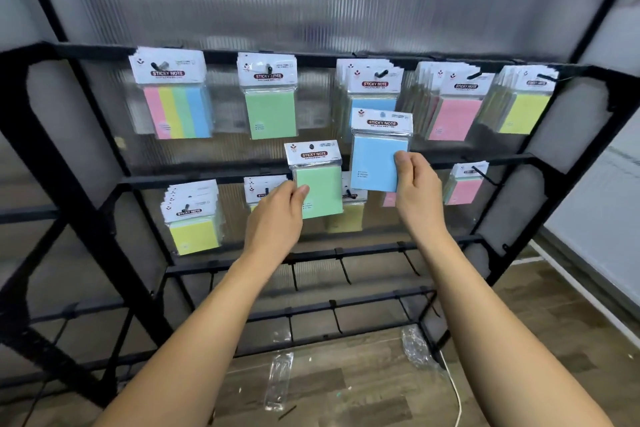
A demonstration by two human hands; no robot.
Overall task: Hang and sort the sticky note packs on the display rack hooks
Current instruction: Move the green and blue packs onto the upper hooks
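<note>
I see the black display rack (332, 57) dead ahead, and I'm placing everything off its top bar. Left to right on that bar: a four-colour striped pack (175, 107) (pink, yellow, green, blue), a green stack (270, 107), a blue stack (372, 87), a pink stack (453, 107), a yellow stack (523, 104). Five hook positions loaded; I can't count the packs within each stack. All share a white header card with red "STICKY NOTE" label, clear sleeve. Below the top bar, second bar: a yellow stack (192, 218) at left, partly hidden packs behind the hands, a pink pack (465, 184) at right. Two packs in hand, both off the hooks, held in front of the rack below the top bar: left hand (277, 215) pinches a green pack (317, 180) at its lower left edge, thumb on the front; right hand (414, 184) pinches a blue pack (379, 152) at its lower right corner, thumb on the front. The blue one sits higher, just under the blue stack. Lower bars carry bare hooks (344, 270).
</note>
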